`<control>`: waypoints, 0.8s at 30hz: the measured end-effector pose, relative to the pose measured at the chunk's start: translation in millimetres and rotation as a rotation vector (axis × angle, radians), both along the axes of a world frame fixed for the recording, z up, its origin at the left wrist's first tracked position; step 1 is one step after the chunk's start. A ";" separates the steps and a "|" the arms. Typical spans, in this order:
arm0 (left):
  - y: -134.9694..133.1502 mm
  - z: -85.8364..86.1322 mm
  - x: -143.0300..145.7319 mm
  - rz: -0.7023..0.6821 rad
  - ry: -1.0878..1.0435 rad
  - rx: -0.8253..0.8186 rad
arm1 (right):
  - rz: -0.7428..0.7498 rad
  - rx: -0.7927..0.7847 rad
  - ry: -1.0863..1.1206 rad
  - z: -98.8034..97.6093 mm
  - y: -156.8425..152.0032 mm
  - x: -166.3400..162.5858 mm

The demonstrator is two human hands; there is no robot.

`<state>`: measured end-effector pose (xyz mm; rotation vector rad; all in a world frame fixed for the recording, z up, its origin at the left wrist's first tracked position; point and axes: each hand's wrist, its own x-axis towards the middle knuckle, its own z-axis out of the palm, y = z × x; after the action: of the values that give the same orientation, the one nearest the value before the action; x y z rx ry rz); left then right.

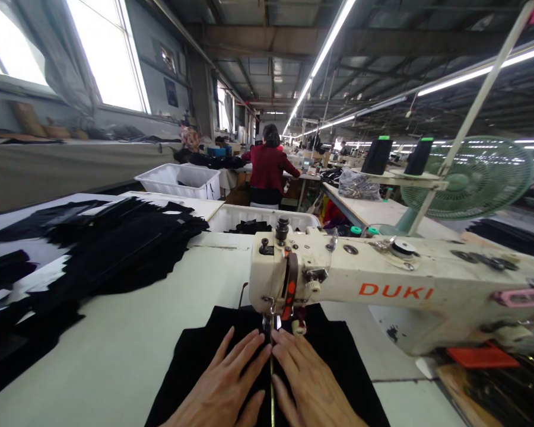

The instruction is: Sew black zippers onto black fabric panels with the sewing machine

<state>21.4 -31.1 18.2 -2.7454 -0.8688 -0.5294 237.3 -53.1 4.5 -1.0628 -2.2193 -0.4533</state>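
A cream sewing machine (382, 284) marked DUKI stands across the table, its needle and presser foot (267, 325) over a piece of black fabric (191, 362). My left hand (229, 385) lies flat on the fabric just left of the needle, fingers stretched toward it. My right hand (309, 382) lies flat to the right of the needle, fingertips almost touching the presser foot. A thin yellowish strip (272, 391) runs between my two hands toward the needle. Neither hand grips anything.
A heap of black cut pieces (115, 249) covers the table's left side. White bins (182, 179) stand beyond the table. A person in a red top (269, 169) sits with their back to me. A green fan (476, 178) and thread cones (377, 155) stand at the right.
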 end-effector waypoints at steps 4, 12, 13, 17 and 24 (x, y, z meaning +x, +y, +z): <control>-4.2 -6.1 -3.2 -0.029 -0.011 0.011 | 0.005 -0.045 -0.016 4.6 -4.7 4.0; 5.7 -17.7 -2.3 -0.067 0.032 0.074 | 0.009 -0.022 -0.023 -7.0 -2.2 7.3; 6.8 -19.1 -2.8 -0.072 0.033 0.081 | 0.011 -0.016 -0.028 -7.4 -1.9 7.5; 7.3 -18.4 -4.6 -0.047 0.060 0.101 | -0.003 0.000 -0.027 -4.7 -1.7 6.9; 8.2 -11.0 -6.4 -0.075 0.007 0.001 | 0.036 -0.040 -0.052 -8.0 0.6 9.7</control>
<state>15.0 -22.9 7.2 -2.7861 -0.7666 -0.5333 247.0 -52.5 -3.5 -1.0402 -2.2981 -0.4271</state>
